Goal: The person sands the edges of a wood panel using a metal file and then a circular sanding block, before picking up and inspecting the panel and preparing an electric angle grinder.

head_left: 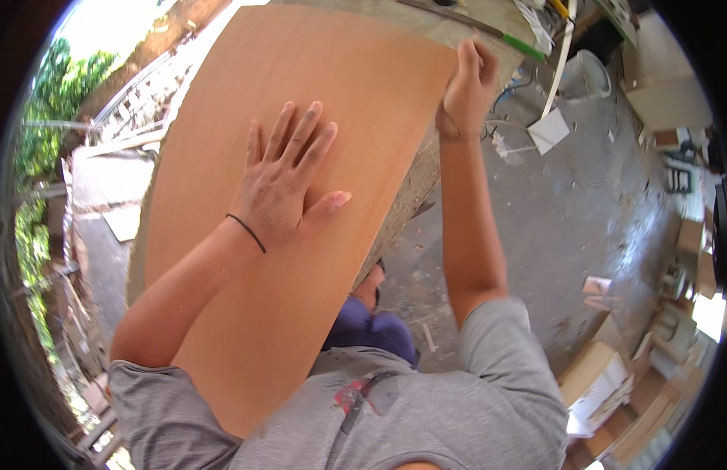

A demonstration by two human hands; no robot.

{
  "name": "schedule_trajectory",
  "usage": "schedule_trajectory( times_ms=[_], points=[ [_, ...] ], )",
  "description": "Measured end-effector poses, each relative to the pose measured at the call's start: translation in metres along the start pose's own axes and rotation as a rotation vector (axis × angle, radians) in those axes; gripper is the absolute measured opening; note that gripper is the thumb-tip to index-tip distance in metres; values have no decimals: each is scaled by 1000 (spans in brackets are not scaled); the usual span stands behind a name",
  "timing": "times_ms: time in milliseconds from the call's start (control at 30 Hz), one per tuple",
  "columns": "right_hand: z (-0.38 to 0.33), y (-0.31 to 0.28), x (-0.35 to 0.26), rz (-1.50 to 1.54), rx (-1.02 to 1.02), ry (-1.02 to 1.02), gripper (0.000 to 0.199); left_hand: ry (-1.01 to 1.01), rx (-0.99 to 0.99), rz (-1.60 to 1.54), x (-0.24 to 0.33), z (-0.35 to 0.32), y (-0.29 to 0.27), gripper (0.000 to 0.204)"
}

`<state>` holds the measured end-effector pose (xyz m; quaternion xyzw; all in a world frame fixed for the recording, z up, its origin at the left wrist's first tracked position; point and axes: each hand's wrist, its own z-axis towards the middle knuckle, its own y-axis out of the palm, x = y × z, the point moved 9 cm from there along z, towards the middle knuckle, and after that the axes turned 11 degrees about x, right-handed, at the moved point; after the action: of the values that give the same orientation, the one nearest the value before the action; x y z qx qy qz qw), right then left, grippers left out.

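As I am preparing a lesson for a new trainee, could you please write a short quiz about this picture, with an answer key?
1. True or false: the left hand lies with fingers spread on the wood-grained panel.
2. Choose: the right hand is at the panel's A) centre; B) right edge; C) left edge.
3. Fill in: a dark band circles the ____ wrist.
Key: 1 true; 2 B; 3 left.

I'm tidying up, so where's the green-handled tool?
In the head view, the green-handled tool lies toward the upper right, just beyond the right hand and the wood-grained board.
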<state>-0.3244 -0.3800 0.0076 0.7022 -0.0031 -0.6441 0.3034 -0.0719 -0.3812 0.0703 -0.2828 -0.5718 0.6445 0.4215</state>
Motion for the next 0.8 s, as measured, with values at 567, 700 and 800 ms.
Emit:
schedule_trajectory(
  times_ms=[567, 700, 800],
  points=[
    [-105, -15, -39, -263, -74, -334, 30, -55, 25, -43, 0, -10, 1, 75],
    [-13, 8, -37, -318, -61, -198, 33, -32, 65, -44, 1, -3, 1, 75],
    [-130, -25, -33, -329, -52, -381, 35, -48, 61, -63, 0, -7, 4, 74]
  ],
)
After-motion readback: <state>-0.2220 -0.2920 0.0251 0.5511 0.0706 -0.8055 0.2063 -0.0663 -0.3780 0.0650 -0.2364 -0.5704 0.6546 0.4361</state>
